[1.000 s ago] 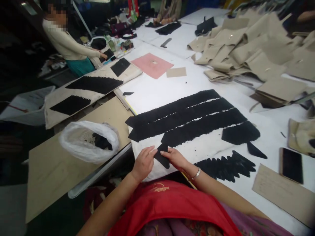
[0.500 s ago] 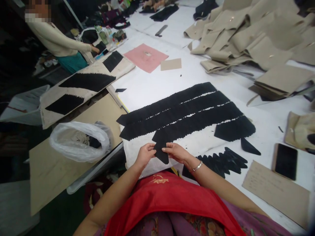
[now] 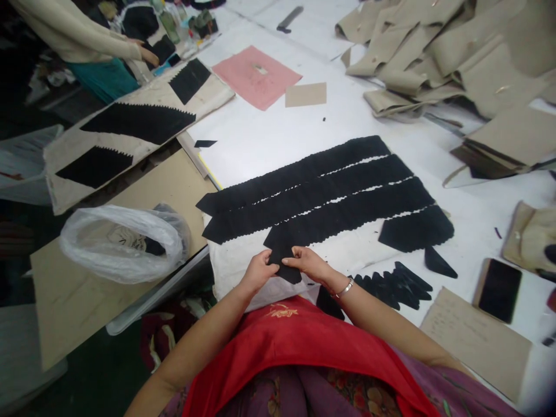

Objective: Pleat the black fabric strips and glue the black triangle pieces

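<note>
Both hands hold one small black pointed piece (image 3: 283, 253), which looks like cloth or thin leather, at the front edge of the white-covered board (image 3: 237, 263). My left hand (image 3: 259, 271) pinches its left side between thumb and fingers. On the other side, my right hand (image 3: 311, 265) grips it with the thumb on top. Just beyond lie long black strips (image 3: 343, 205) with zigzag edges, side by side, and the held piece overlaps the end of the nearest one. A row of overlapping black pieces (image 3: 391, 284) rests by my right forearm.
A phone (image 3: 497, 289) and a cardboard sheet with writing (image 3: 478, 341) lie at right. Beige pieces (image 3: 434, 58) are heaped at the back right. A plastic bag (image 3: 78, 249) stands at left. Beyond the board with black pieces (image 3: 147, 98), a co-worker's hand (image 3: 149, 56) shows.
The view has tilted down and shifted slightly. My fingertips have come closer together on the black piece, which now appears shorter, as if folded or turned; which, I cannot tell.
</note>
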Demonstrator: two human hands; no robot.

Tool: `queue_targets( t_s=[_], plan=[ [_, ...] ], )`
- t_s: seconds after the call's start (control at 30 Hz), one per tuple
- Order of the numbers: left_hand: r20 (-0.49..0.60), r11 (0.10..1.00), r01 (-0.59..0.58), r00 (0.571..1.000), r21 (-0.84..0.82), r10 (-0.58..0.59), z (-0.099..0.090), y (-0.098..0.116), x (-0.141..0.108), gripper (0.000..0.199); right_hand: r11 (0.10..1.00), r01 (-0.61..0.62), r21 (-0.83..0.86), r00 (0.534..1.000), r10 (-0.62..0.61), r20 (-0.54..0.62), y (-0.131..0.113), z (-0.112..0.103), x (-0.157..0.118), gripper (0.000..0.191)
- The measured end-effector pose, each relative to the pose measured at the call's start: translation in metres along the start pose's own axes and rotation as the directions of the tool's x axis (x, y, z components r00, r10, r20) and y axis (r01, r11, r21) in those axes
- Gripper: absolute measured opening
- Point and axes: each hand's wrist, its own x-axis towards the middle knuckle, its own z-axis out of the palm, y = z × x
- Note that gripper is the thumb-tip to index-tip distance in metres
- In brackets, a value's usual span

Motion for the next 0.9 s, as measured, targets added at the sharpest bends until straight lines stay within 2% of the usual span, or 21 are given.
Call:
queue_targets(
  t_s=[0.13,0.3,0.47,0.53,0.63,0.7,0.77,0.83,0.9],
  plan=[
    [0.046,0.997,0.04,0.998,-0.062,-0.037,-0.004,0.0,0.002,0.034,0.988,-0.053,0.145,0.997,0.043,0.071,-0.003,0.002,0.0,0.041],
    [0.025,0.997,0.03,0.999,-0.077,-0.029,-0.014,-0.005,0.007,0.028,0.995,-0.004,0.098,1.0,0.002,0.015,-0.003,0.005,0.01,0.04],
    [0.007,0.999,0.026,1.0,-0.024,-0.025,-0.023,-0.01,0.016,0.027,0.992,-0.035,0.12,0.999,0.031,0.036,0.003,0.007,0.022,0.041],
    [-0.007,0.998,0.055,0.998,-0.013,-0.055,-0.027,-0.011,0.02,0.026,0.994,-0.027,0.102,1.0,0.028,-0.002,0.004,0.007,0.025,0.042],
    [-0.093,0.997,0.071,0.993,-0.002,-0.071,-0.036,-0.015,0.025,0.025,0.998,-0.058,-0.014,0.996,0.057,-0.067,0.006,0.006,0.029,0.038],
    [-0.164,0.998,0.061,0.985,0.018,-0.057,-0.041,-0.018,0.029,0.024,0.984,-0.118,-0.132,0.991,0.109,-0.074,0.009,0.004,0.03,0.031],
    [-0.207,0.997,0.053,0.978,0.051,-0.041,-0.046,-0.021,0.034,0.021,0.956,-0.124,-0.266,0.991,0.109,-0.073,0.014,0.002,0.033,0.025],
    [-0.221,0.994,0.049,0.975,0.094,-0.028,-0.05,-0.024,0.04,0.018,0.902,-0.056,-0.428,0.996,0.022,-0.084,0.018,0.001,0.036,0.025],
    [-0.228,0.986,0.048,0.974,0.161,-0.01,-0.052,-0.026,0.046,0.017,0.804,0.015,-0.595,0.989,-0.1,-0.109,0.018,0.001,0.039,0.025]
  ],
)
